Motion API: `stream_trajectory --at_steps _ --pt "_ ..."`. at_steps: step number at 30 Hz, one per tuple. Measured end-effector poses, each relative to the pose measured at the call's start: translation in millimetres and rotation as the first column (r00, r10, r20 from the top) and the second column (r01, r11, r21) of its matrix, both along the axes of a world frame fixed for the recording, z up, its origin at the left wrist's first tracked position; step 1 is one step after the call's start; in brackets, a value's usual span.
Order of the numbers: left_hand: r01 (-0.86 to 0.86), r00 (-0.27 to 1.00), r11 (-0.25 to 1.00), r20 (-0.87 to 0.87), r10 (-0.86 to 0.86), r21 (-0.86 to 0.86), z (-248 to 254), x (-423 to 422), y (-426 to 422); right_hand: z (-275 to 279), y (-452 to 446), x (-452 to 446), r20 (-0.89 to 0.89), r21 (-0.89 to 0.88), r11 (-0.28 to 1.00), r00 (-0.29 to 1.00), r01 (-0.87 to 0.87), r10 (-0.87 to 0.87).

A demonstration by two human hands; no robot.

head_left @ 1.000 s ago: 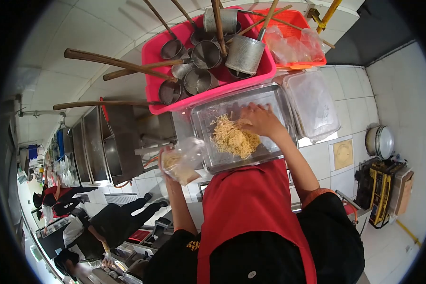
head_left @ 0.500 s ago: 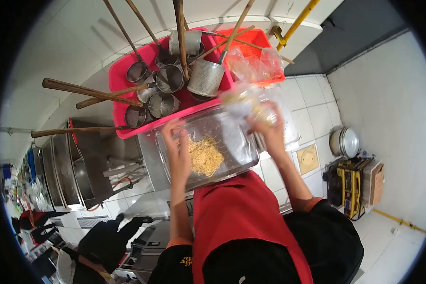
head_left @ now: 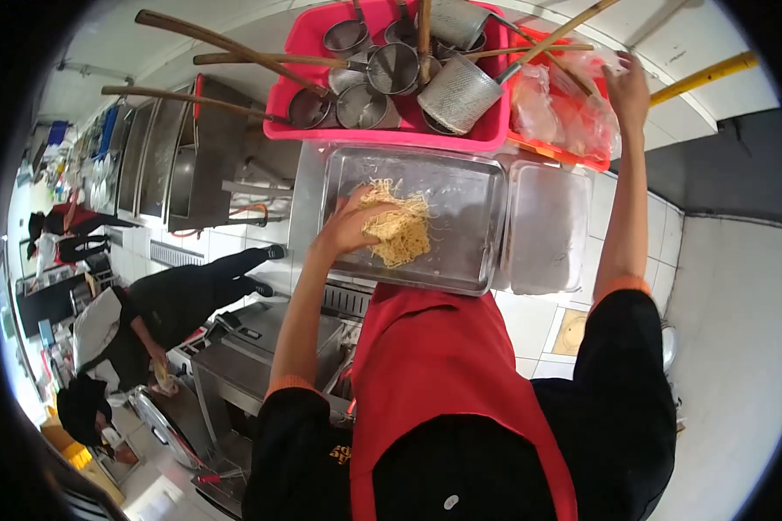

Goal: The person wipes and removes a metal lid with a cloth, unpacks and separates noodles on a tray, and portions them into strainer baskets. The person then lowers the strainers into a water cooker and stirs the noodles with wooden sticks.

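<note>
Your left hand (head_left: 349, 227) lies open on the noodles, fingers spread over their left side. Your right hand (head_left: 627, 87) is out front-right at full reach, fingers half bent by the plastic bags; can't tell if it grips one.

Big to small: pink tub (head_left: 391, 136) of strainers (head_left: 394, 68) sits beyond the tray. Metal tray (head_left: 465, 204) is right in front of you, long axis left-right. Orange basket (head_left: 565, 158) is right of the tub, with the bags (head_left: 537, 106) in it; your right hand is at its outer edge. Clear box (head_left: 547, 227) is just beside the tray's right end.

Noodle pile (head_left: 406, 236) sits left of tray centre, long axis roughly pointing away from you. Key relation: left hand touches it; from your right hand it's back and left, well apart, past the box.
</note>
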State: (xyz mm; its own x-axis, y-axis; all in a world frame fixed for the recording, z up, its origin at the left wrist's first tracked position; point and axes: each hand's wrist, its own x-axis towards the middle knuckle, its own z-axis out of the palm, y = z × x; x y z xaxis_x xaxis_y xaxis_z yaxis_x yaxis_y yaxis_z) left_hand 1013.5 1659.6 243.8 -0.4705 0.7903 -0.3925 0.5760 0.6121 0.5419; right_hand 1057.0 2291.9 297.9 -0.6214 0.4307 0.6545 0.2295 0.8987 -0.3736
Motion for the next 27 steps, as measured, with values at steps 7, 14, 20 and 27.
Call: stream_trajectory --at_steps 7,14,20,27 --pt "-0.016 1.0 0.985 0.016 0.014 0.169 -3 -16 -5 -12 -363 116 0.183 -0.759 0.611 0.827 -0.225 0.532" --pt "-0.123 0.967 0.932 -0.168 0.189 0.342 -23 -40 -13 -112 -474 130 0.484 -0.422 0.887 0.781 -0.185 0.393" --pt "0.062 0.964 0.958 -0.266 0.015 0.279 -12 -35 -24 -109 -407 168 0.407 -0.534 0.843 0.853 -0.069 0.327" --pt "0.13 0.955 0.969 -0.29 -0.064 0.212 -12 -47 -14 -72 -477 91 0.389 -0.453 0.87 0.834 -0.195 0.39"
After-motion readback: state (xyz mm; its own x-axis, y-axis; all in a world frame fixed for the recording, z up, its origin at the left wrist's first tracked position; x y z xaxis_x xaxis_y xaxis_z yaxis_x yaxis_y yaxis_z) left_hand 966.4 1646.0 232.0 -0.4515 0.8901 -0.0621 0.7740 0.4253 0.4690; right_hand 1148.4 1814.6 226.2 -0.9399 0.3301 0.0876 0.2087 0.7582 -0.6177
